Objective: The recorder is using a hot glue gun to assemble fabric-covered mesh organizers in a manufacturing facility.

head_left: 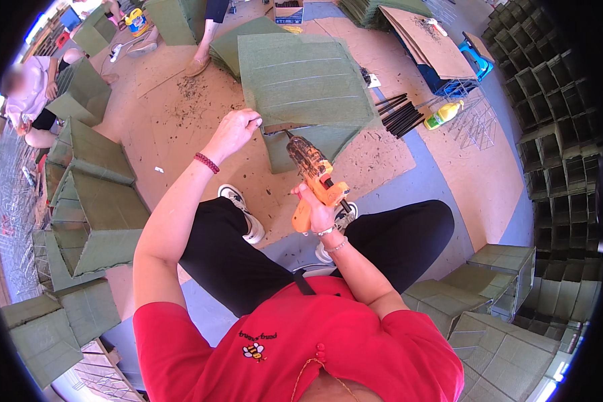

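In my right hand [315,211] is an orange hot glue gun [325,191], gripped by its handle. Dark glue smears cover its front, and a black glue stick [348,206] pokes out of its back end. The nozzle points at a gap between two parts of a green fabric panel [301,80] in front of me. Fingers pinched together, my left hand [236,132] is at the panel's left edge beside that gap and appears to hold it. The panel lies on the floor, its upper part raised a little along the gap; wire lines show across it.
Black glue sticks [402,115] and a yellow bottle [443,115] lie right of the panel. Green fabric boxes [97,201] stand at left, and stacked ones [556,167] line the right. Another person [37,94] sits at far left; someone's foot [197,61] rests beyond the panel.
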Motion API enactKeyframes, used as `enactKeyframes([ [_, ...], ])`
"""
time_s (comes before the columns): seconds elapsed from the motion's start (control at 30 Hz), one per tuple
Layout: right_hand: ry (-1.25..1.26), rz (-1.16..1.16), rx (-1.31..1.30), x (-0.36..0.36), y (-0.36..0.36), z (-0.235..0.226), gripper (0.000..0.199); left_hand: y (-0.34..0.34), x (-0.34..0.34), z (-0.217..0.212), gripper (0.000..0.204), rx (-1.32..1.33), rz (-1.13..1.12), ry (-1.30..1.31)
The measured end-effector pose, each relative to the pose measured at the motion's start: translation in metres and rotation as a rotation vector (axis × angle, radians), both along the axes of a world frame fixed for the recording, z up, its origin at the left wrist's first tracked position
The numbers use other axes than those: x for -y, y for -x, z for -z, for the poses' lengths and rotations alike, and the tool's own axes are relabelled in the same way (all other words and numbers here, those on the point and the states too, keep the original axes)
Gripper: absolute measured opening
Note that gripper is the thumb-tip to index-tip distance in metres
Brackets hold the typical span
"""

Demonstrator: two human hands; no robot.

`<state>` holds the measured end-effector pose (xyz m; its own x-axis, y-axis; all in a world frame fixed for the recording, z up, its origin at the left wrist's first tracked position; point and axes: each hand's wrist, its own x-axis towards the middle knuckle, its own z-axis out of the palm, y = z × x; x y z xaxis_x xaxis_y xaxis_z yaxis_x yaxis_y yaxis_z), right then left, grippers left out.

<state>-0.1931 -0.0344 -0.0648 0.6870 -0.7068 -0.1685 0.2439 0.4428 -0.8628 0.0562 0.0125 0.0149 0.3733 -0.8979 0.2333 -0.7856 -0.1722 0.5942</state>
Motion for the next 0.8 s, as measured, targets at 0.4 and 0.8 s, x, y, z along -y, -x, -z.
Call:
enactKeyframes([
  [0.4,0.027,-0.02,-0.024,-0.003,0.002,-0.014,0.016,-0.002,0.001,0.005,0.015,0.031,0.003,0.028],
  [0.8,0.029,-0.026,-0.035,-0.005,-0.001,-0.007,0.015,0.002,0.0,-0.001,0.014,0.034,-0.034,-0.044],
])
